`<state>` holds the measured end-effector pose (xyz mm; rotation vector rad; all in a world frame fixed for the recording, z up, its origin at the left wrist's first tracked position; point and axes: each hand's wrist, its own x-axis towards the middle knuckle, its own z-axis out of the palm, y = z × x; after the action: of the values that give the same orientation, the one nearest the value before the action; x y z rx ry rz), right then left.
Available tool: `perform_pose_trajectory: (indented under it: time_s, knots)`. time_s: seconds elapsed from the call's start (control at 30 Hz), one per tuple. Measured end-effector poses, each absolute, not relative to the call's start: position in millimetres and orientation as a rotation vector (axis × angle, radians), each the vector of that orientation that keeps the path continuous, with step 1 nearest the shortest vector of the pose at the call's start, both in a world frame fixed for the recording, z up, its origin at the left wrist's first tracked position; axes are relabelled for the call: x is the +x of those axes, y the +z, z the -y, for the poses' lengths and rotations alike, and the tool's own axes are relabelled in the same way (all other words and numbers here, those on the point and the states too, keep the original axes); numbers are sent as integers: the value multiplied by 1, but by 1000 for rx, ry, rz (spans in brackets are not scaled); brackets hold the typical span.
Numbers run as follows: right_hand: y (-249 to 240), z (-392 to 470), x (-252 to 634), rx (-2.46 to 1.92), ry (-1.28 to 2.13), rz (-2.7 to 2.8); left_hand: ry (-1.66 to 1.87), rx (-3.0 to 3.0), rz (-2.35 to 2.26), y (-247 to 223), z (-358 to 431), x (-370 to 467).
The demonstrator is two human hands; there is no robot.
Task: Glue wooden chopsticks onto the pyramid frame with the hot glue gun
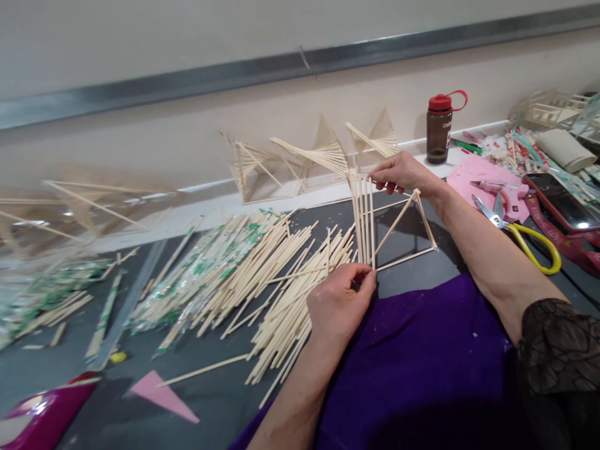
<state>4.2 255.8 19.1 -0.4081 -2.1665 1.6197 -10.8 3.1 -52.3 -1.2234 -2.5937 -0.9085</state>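
Observation:
A frame of thin wooden sticks (400, 226), shaped like chopsticks, stands on the dark table before me, with a row of near-upright sticks (362, 219) on its left side. My left hand (340, 300) is closed, thumb and finger pinching the lower end of the rightmost upright stick. At that stick's upper end, the fingers of my right hand (398, 173) are pinched together. Loose wooden sticks (285, 325) lie in a heap just left of my left hand. Purple cloth (412, 356) spreads below the frame.
Along the wall stand more stick structures (323, 156). Sticks in green-printed wrappers (210, 262) lie to the left, near a pink paper triangle (164, 395). A bottle (438, 134), pink glue gun (509, 190), yellow-handled scissors (534, 250) and phone (562, 200) are on the right.

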Motion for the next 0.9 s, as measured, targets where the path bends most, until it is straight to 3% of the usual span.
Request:
perform_pose_trajectory:
  time_s: [0.43, 0.9]
  knots:
    - [16, -264, 0, -324, 1414, 2295, -916, -1248, 2594, -47, -2, -9]
    - [19, -258, 3, -353, 1445, 2259, -937, -1230, 2636, -47, -2, -8]
